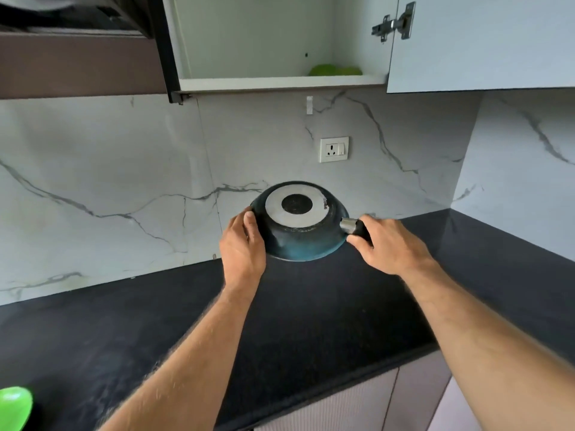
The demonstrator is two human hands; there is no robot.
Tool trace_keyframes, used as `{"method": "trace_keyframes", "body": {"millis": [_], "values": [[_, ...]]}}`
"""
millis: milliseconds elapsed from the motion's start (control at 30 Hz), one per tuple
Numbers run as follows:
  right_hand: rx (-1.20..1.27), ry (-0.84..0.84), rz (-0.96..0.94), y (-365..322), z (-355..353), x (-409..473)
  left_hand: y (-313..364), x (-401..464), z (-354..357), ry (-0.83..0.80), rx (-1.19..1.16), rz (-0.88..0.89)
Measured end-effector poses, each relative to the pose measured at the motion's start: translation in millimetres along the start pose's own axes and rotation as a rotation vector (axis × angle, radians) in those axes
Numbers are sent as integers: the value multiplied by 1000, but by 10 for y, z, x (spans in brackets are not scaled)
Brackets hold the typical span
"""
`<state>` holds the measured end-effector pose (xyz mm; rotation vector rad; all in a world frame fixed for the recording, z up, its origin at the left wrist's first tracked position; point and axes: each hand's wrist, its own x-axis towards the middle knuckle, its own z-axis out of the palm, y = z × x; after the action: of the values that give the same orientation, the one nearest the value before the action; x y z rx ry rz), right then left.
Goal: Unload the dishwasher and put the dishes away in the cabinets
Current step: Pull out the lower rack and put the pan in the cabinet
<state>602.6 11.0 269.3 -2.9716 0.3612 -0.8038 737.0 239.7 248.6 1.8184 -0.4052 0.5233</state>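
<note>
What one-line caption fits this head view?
Both hands, left hand on the rim and right hand on the handle, hold an upturned pan over the counter below an open cabinet.

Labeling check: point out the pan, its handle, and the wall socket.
pan (pixel 306 244): head view, on its dark blue side wall.
handle (pixel 361 229): head view, on the black grip by the metal collar.
wall socket (pixel 334 149): head view, on the white faceplate.

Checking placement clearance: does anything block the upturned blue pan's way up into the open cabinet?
Nothing visible does. Both hands, left hand and right hand, hold the upturned dark blue frying pan; the open wall cabinet holds only a green item at its right.
</note>
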Motion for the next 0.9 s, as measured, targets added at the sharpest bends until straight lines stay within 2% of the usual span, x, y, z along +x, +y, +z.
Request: {"method": "trace_keyframes", "body": {"millis": [167,400,567,667,900], "values": [[-10,116,25,88,-86,634,225,598,192,123,-97,190],[-95,334,-64,148,-463,1367,574,1242,299,233,-223,319],[-56,406,-97,195,-728,1892,820,1682,341,315,-259,378],[-1,455,-180,228,-853,2224,963,1971,352,372,-241,426],[115,469,-233,166,-1064,2955,1207,2621,312,466,-175,445]]}}
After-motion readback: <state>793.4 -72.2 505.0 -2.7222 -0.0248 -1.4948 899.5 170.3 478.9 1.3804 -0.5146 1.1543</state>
